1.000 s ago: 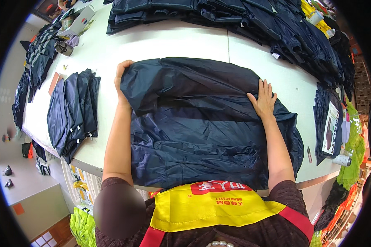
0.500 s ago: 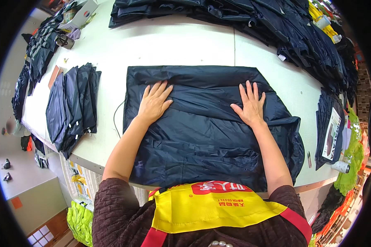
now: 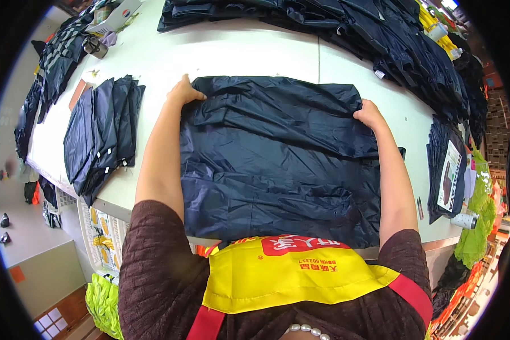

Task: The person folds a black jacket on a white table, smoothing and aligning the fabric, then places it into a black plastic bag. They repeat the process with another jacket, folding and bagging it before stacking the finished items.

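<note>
A shiny dark navy piece of fabric, creased and gathered in folds, lies spread on the white table before me; its exact kind does not show. At its far left corner is my left hand, with the thumb over the cloth and the other fingers along the edge, partly hidden. My right hand grips the far right edge, thumb on top and fingers curled out of sight. Near my yellow apron the cloth's close edge reaches the table's front.
A fanned stack of dark fabric pieces lies at the left. Long piles of dark cloth run along the far side and right. Another dark stack with a printed sheet, a white cylinder and a dark bottle also stand around.
Both hands have left the flat top and moved outward and away to the fabric's side edges. Its slanted right part has been drawn in, making the piece narrower; the far part has new folds.
</note>
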{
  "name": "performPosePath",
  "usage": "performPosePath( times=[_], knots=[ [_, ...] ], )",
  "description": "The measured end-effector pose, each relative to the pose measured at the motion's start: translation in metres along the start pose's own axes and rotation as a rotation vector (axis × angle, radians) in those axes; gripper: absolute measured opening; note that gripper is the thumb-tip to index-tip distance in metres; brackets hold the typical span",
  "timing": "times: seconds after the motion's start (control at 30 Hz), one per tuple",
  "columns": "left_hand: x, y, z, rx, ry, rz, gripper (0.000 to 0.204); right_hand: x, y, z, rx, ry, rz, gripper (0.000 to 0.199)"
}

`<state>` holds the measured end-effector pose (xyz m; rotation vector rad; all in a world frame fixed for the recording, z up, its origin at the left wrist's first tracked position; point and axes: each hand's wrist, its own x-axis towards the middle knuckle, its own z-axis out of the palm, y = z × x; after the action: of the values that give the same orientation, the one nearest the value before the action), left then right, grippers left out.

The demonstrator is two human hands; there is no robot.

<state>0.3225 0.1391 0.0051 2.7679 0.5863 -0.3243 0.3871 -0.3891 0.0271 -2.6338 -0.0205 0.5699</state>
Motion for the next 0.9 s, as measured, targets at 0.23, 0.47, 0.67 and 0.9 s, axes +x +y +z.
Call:
performPosePath(
  times=[0.23,0.47,0.67,0.9],
  knots=[
    [-0.108,-0.013,-0.028,-0.517,0.491,0.287,0.025,-0.136,0.025,0.001,-0.187,0.581,-0.69,0.042],
    [-0.276,-0.095,-0.004,0.013,0.692,0.803,0.021,-0.282,0.065,0.069,-0.429,0.439,-0.905,0.048],
    [-0.322,-0.152,0.048,0.217,0.527,0.471,0.034,-0.316,0.029,0.102,-0.302,0.135,-0.823,0.057],
    [-0.352,-0.141,0.005,0.061,0.527,0.674,0.043,-0.316,0.032,0.114,-0.248,0.291,-0.84,0.05]
  ],
)
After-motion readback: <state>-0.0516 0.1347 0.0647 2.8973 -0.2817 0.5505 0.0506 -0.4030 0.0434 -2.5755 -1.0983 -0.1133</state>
